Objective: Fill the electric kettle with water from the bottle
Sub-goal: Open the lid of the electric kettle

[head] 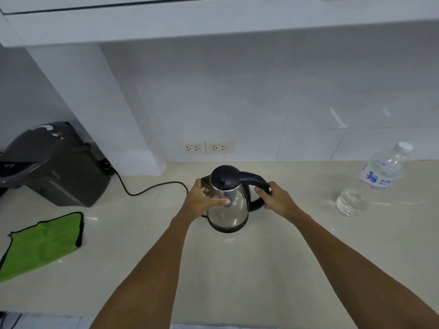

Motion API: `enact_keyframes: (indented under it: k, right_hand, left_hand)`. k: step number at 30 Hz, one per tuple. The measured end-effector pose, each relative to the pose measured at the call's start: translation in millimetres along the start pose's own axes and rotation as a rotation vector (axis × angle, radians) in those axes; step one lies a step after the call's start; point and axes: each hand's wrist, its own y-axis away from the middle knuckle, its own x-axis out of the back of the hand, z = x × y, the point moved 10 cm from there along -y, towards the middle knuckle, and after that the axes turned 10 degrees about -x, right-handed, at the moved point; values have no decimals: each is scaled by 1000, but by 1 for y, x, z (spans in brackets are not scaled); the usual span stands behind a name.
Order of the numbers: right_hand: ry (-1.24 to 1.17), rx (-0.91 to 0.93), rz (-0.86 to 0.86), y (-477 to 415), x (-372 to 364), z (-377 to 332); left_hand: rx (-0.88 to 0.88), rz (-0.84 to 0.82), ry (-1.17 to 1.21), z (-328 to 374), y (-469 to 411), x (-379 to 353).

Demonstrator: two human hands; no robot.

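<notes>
Both hands are on the kettle (229,205): left hand (204,198) fingers cup its steel side, right hand (276,197) fingers wrap the handle, bottle (373,181) well off right.

2 bare forearms, no sleeves in view; left hand (203,200) and right hand (276,198) ungloved, no rings or watch

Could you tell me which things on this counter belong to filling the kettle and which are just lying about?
For the job:
- electric kettle, lid shut, held by the left hand on its body and the right hand on its handle
- water bottle, capped

Lying about:
- green cloth
- dark hot-water dispenser
- wall sockets
</notes>
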Motion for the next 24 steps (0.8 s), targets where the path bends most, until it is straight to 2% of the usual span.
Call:
enact_keyframes:
  k: [24]
  right_hand:
    - [-114,193,93,16,15,2]
  left_hand:
    - [-48,67,56,22,19,-1]
